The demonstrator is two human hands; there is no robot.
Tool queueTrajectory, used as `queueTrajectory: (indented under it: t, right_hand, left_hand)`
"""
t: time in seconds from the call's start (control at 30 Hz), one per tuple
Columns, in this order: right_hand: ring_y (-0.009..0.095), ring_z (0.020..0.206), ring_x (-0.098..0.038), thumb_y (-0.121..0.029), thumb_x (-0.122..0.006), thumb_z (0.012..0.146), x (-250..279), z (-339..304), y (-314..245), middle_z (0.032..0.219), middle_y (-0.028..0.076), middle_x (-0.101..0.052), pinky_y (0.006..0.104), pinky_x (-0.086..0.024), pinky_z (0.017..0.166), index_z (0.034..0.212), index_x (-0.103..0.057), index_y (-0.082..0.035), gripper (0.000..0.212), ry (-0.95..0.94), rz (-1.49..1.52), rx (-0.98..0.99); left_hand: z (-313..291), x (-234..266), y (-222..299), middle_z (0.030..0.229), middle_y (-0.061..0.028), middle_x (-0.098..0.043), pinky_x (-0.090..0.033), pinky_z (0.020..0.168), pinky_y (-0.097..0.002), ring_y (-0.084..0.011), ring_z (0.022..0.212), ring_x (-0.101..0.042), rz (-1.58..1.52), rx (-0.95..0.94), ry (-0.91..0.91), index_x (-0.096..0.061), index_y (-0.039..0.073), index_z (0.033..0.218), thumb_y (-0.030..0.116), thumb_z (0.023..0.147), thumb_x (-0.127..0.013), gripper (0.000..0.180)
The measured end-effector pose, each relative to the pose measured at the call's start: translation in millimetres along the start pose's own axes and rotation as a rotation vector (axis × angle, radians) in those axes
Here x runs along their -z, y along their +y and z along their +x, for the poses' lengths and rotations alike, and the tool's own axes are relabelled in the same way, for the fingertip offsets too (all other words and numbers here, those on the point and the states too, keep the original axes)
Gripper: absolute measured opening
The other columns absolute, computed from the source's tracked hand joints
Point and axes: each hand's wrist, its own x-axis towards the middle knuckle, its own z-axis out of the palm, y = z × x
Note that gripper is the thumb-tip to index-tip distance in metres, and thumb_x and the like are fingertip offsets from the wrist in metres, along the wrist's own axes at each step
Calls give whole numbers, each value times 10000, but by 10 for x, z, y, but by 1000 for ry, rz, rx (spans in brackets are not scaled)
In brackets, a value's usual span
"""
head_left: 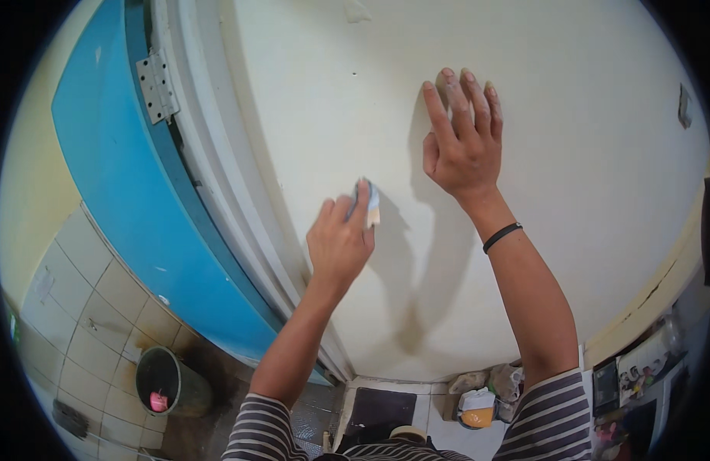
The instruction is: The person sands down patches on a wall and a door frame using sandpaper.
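Pressed to the cream wall (pixel 547 230) is a small white, blue and cream piece (pixel 373 205), which looks like a pad or folded scrap; its exact kind is not clear. My left hand (pixel 339 238) grips it, index finger stretched along it, the other fingers curled. Higher up and to the right, my right hand (pixel 466 142) rests on the wall with its fingers extended and nothing in them. Whitish dust shows on some of its fingers, and a black band (pixel 502 237) circles that wrist. Both arms throw shadows on the wall.
Left of the wall stand a white door frame (pixel 216 131) and a blue door (pixel 132 169) with a metal hinge (pixel 157 86). A dark bucket (pixel 170 382) holds something pink by a tiled wall (pixel 101 307). Bags (pixel 505 382) and an orange-and-white package (pixel 478 409) lie below.
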Motion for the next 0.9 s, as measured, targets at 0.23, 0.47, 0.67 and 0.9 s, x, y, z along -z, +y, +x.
queueTrajectory:
  t: [0.23, 0.47, 0.67, 0.9]
  right_hand:
    - [322, 1398, -470, -67, -541, 799, 15, -30, 46, 1472, 97, -546, 527, -326, 1199, 1349, -628, -121, 559, -23, -11, 2]
    - [309, 1405, -458, -12, -503, 802, 37, -42, 34, 1489, 92, -527, 498, -312, 1207, 1395, -604, -119, 611, -42, -3, 3]
    - [316, 1401, -460, -9, -507, 804, 46, -11, 40, 1485, 98, -528, 500, -318, 1203, 1392, -607, -114, 605, -35, 9, 7]
    - [327, 1360, -497, -56, -532, 773, 25, -22, 80, 1436, 100, -571, 510, -351, 1181, 1327, -645, -125, 570, 10, -14, 11]
  left_hand:
    - [219, 53, -45, 936, -72, -598, -537, 687, -383, -255, 832, -594, -54, -25, 79, -647, 121, 1359, 26, 634, -779, 743]
    - [569, 94, -73, 856, -56, -557, -507, 611, -378, -235, 751, -561, -82, -48, 118, -652, 118, 1352, 21, 640, -769, 728]
    - [289, -27, -37, 846, -43, -556, -473, 569, -359, -218, 734, -555, -121, -51, 144, -659, 116, 1338, 16, 687, -746, 664]
    - [613, 93, -23, 839, -36, -559, -492, 581, -366, -219, 740, -566, -107, -43, 125, -664, 126, 1340, 14, 684, -749, 671]
